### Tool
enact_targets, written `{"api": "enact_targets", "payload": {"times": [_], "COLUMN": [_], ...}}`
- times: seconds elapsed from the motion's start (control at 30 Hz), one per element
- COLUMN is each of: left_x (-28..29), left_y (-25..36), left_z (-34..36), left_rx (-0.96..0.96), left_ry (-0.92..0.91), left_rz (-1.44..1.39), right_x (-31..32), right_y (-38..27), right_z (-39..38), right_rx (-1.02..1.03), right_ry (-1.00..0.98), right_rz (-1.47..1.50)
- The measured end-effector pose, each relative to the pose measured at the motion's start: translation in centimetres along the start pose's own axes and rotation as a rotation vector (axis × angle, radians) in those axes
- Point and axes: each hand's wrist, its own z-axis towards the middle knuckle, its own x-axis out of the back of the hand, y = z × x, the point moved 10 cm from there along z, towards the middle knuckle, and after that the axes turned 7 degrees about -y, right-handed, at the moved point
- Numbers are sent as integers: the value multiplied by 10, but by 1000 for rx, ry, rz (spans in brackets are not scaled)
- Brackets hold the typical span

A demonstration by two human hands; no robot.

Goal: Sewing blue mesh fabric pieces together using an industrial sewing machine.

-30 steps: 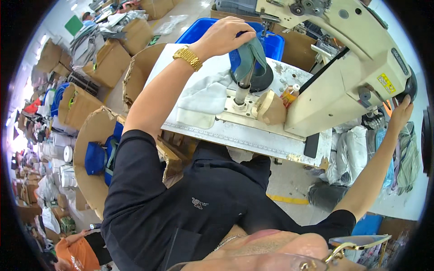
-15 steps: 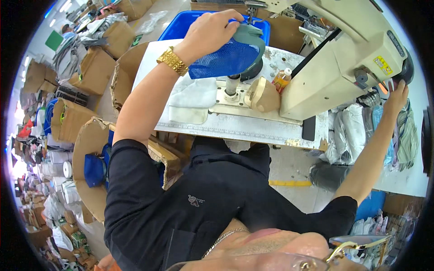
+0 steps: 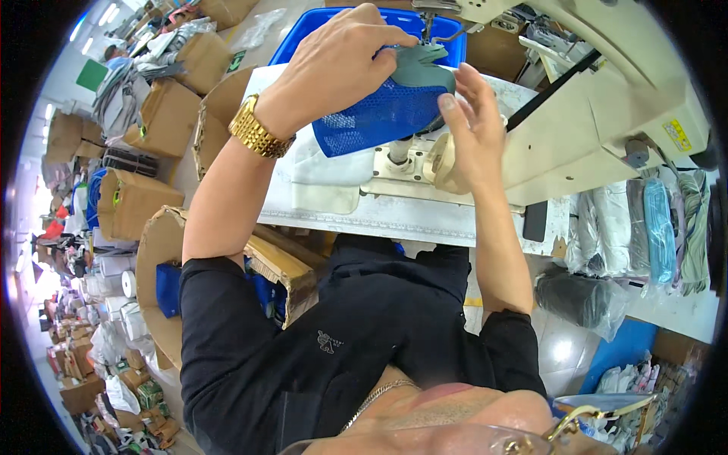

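Blue mesh cloth point(image 3: 379, 114) with green trim point(image 3: 421, 68) is hanging over the worktop point(image 3: 394, 221), just under the needle end of a cream sewing machine point(image 3: 607, 136). At the cloth's eleven o'clock, the left hand point(image 3: 345, 64) is clamping the trim, thumb and forefinger bending over the edge; a gold watch point(image 3: 259, 129) is circling that wrist. At three o'clock the right hand point(image 3: 476, 125) is standing beside the cloth's edge, its thumb and fingers parted; I cannot tell whether the thumb is touching the mesh. A blue tub point(image 3: 299, 42) is sitting behind at twelve o'clock, and the machine's body is rising at three. White cloth pieces point(image 3: 330, 167) are lying flat at seven o'clock, while a flat black thing point(image 3: 535, 221) is resting at four. Farther out at four o'clock, wrapped bundles point(image 3: 607, 220) are lying beyond the worktop's end; at eight, a cardboard box point(image 3: 163, 250) is standing open.
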Motion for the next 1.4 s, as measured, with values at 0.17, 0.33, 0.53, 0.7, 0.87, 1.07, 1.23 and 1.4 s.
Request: {"api": "enact_targets", "payload": {"times": [0.17,0.33,0.53,0.7,0.87,1.07,1.23,1.4], "left_x": [1,-6,-33,-37,-34,-24,-20,-21], "left_y": [3,-2,-29,-30,-20,-12,-3,6], "left_z": [4,6,5,-17,-17,-17,-22,-23], "left_rx": [-63,87,30,142,111,42,89,96], "left_ry": [-111,-204,-82,85,82,183,218,206], "left_rz": [-85,-111,-532,-637,-492,-362,-268,-211], "right_x": [-24,-12,-15,-19,-15,-17,-15,-10], "right_y": [5,6,2,4,-2,10,15,18], "right_z": [10,33,55,51,58,46,41,43], "right_rx": [5,-70,-44,-52,-122,-134,-81,-98], "right_ry": [-158,-90,-213,-234,-116,-135,-152,-184], "right_rz": [324,286,94,126,167,15,219,239]}}
